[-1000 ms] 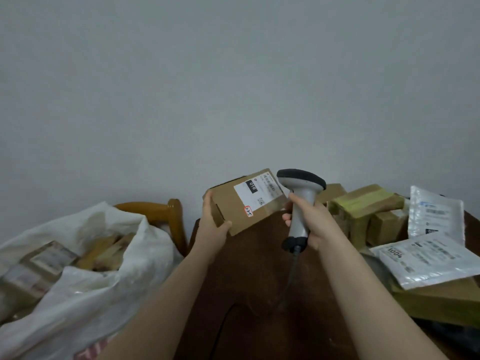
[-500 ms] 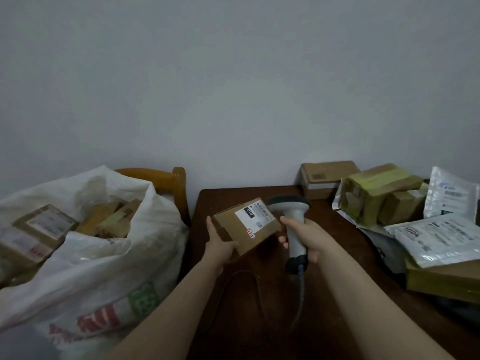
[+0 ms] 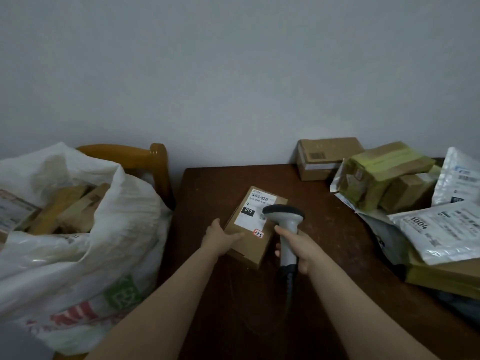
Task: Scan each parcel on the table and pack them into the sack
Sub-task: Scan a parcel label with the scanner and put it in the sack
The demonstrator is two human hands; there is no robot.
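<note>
Right now my left hand (image 3: 220, 239) grips the parcel (image 3: 250, 246) by its near-left corner, mid table (image 3: 337, 242); my right hand (image 3: 301, 249) wraps the scanner (image 3: 283, 212), head over the label; sack (image 3: 117, 242) stands left

Left hand (image 3: 220, 237) grips parcel (image 3: 253, 229); right hand (image 3: 298, 245) holds scanner (image 3: 285, 224).

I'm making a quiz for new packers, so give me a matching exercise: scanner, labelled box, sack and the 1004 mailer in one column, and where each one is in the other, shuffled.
Things
1 scanner
2 labelled box
3 sack
4 1004 mailer

Places
A on the pile at the right of the table
B gripped in the right hand
C left of the table, parcels inside
D held by the left hand, mid-table

Pairs: 1-B, 2-D, 3-C, 4-A
</note>
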